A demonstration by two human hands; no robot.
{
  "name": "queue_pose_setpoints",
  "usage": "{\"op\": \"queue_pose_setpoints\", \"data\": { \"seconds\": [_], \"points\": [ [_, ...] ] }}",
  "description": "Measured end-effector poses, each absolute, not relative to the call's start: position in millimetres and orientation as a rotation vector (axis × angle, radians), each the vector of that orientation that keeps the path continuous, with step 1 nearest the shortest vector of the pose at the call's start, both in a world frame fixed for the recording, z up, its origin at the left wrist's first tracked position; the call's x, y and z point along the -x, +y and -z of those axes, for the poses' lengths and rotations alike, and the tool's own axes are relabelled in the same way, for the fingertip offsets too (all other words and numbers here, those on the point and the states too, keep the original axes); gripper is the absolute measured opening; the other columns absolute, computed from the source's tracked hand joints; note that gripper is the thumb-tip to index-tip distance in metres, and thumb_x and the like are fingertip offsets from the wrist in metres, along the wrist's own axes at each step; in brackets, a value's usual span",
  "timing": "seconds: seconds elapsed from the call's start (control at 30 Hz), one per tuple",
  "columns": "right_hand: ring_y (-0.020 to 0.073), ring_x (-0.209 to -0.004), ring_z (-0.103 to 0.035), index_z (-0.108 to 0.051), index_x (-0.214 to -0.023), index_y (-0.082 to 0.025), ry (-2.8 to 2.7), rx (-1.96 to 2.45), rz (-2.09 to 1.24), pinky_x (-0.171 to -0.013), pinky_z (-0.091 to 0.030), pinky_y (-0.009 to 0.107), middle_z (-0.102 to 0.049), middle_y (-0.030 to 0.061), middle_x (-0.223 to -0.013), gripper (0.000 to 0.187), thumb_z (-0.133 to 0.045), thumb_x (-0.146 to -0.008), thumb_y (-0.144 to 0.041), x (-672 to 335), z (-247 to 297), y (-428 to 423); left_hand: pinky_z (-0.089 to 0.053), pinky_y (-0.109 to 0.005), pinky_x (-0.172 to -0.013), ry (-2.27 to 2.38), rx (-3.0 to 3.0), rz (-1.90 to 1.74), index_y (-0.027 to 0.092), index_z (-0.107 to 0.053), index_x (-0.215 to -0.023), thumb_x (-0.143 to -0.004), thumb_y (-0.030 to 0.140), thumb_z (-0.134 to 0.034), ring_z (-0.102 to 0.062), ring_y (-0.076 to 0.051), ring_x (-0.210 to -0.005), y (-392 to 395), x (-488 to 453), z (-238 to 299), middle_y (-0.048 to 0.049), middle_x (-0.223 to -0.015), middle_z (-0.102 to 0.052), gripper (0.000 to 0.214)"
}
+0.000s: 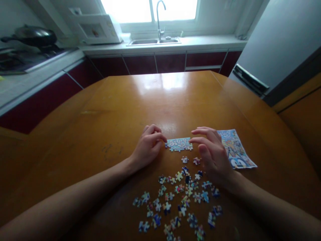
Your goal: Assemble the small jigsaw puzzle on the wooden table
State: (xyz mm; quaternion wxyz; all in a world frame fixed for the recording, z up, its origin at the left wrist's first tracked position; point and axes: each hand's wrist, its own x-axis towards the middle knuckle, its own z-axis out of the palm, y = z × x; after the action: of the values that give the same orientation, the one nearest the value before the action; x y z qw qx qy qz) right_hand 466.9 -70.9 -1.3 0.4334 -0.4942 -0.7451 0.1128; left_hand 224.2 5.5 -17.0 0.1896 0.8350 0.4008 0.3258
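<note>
A short joined strip of blue jigsaw pieces (179,144) lies on the wooden table (105,110). My left hand (147,146) rests at the strip's left end, fingers curled and pinched against it. My right hand (213,152) is at the strip's right end, fingertips touching it, fingers slightly bent. Several loose jigsaw pieces (178,201) are scattered on the table in front of me, below both hands. A printed picture sheet (237,150) lies flat just right of my right hand, partly hidden by it.
Beyond the table runs a kitchen counter with a sink and tap (157,38) under a bright window. A wok (32,35) sits on the stove at far left. A grey fridge (273,50) stands at right.
</note>
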Motion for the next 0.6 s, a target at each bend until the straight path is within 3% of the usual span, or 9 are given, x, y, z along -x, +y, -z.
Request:
{"op": "queue_pose_setpoints", "data": {
  "seconds": [0.33,0.6],
  "points": [
    [0.0229,-0.104,-0.058,-0.07,-0.084,-0.021,-1.596,1.339,-0.458,-0.093,-0.042,0.042,-0.066,0.0076,-0.103,0.037,-0.038,-0.1,-0.03,-477,4,-57,-0.042,-0.036,-0.084,1.129,-2.326,-0.87,0.021,-0.072,-0.071,-0.078,0.002,-0.053,-0.047,-0.02,-0.093,7,-224,20,-0.0039,-0.09,-0.053,0.028],
    [0.0199,-0.081,-0.061,-0.071,-0.084,-0.02,-1.421,1.479,-0.666,-0.076,-0.045,0.035,-0.07,0.006,-0.083,0.039,-0.037,-0.099,-0.033,-477,5,-54,-0.042,-0.037,-0.084,1.164,-2.28,-0.936,0.019,-0.068,-0.072,-0.075,-0.002,-0.048,-0.049,-0.019,-0.091,6,-224,17,-0.0035,-0.087,-0.053,0.029]
  ]
}}
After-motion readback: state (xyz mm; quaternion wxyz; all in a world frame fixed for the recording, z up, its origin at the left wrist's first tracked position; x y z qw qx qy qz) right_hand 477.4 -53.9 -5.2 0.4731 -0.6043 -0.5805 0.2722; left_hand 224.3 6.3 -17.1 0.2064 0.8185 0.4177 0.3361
